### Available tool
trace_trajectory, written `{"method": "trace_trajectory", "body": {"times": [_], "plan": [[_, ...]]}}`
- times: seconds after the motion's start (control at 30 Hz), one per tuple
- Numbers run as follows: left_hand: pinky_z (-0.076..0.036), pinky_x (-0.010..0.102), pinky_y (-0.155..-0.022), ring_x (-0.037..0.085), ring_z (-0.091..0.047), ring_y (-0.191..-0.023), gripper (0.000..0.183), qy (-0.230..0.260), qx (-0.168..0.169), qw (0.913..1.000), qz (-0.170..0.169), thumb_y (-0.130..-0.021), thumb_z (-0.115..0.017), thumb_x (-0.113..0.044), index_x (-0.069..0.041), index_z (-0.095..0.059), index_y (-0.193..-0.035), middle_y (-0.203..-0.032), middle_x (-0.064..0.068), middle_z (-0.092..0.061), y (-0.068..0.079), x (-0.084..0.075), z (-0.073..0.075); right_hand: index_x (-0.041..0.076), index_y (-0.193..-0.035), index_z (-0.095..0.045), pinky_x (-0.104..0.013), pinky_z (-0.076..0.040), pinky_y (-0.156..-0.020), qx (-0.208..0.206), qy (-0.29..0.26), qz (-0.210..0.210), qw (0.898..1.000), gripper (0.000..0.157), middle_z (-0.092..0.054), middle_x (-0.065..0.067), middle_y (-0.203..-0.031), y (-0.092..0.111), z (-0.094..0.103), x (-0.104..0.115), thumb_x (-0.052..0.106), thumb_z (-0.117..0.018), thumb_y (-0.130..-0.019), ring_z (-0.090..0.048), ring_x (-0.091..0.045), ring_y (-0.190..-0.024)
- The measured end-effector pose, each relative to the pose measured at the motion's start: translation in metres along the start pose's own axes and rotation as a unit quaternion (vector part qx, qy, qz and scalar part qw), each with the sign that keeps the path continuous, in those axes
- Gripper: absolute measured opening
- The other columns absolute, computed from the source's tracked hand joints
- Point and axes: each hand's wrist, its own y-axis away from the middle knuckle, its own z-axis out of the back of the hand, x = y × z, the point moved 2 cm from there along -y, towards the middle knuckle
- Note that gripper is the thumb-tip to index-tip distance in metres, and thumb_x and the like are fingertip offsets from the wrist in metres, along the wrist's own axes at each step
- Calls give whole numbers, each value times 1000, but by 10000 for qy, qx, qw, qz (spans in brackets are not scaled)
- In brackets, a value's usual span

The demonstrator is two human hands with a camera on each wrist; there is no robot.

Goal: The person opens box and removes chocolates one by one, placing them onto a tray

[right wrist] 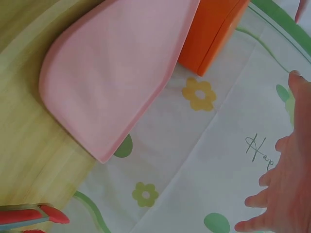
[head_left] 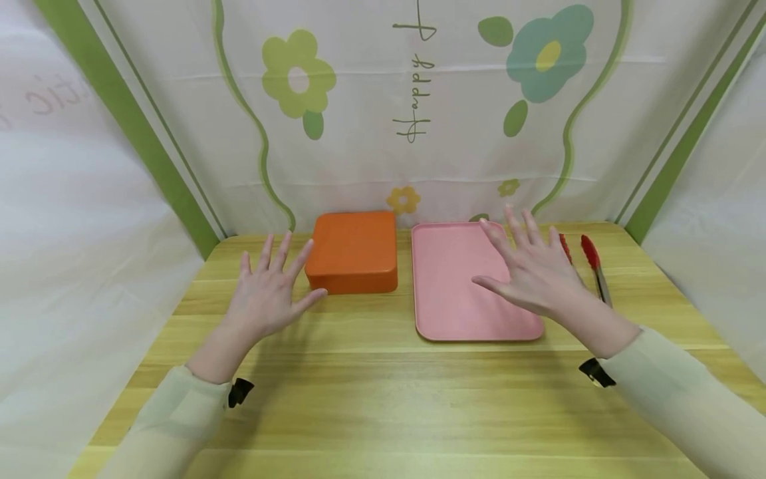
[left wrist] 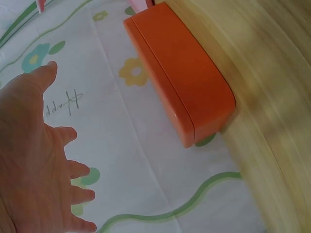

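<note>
My left hand [head_left: 263, 299] is raised over the table with its fingers spread, holding nothing. Beside it stands an orange lidded box [head_left: 353, 249], whose lid seam shows in the left wrist view. My right hand [head_left: 532, 273], also spread and holding nothing, hovers over the right part of a pink rectangular tray [head_left: 449, 286] and hides some of it. To the right of that hand lie tongs [head_left: 600, 276] with red tips and metal arms, partly covered by the hand. In the right wrist view the red tongs [right wrist: 31, 216] show at the lower left.
The wooden table [head_left: 371, 399] carries the box and tray side by side near its back edge. Behind it hangs a white cloth [head_left: 359, 146] printed with flowers and green lines. More white cloth [head_left: 78, 233] hangs at the left side.
</note>
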Motion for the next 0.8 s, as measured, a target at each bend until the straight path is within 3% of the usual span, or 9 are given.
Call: {"method": "trace_trajectory", "body": {"times": [0.17,0.43,0.8], "plan": [[-6,73,-105,41,3,-145,87,-15,21,10000,-4,-91,-32,-75,-25,-10,-158,-161,15,2,-6,6,-3,23,-158,-12,-72,-7,-105,131,3,22,9999,92,15,-10,-161,-15,-1,6,72,-45,-88,7,-37,-145],[-3,72,-105,40,4,-145,88,89,104,9999,73,-90,-29,-77,-25,-10,-158,-162,14,4,-13,17,-10,25,-158,-10,-71,-6,-106,419,-143,-22,9990,92,11,-12,-161,-36,-6,19,77,-37,-87,5,-39,-145],[-2,71,-106,38,5,-145,91,271,171,9993,169,-88,-27,-79,-25,-9,-158,-162,12,5,-26,27,-28,24,-158,-11,-67,-20,-105,437,-276,91,9986,91,6,-13,-162,-60,-26,41,76,-36,-88,-6,-42,-145]]}}
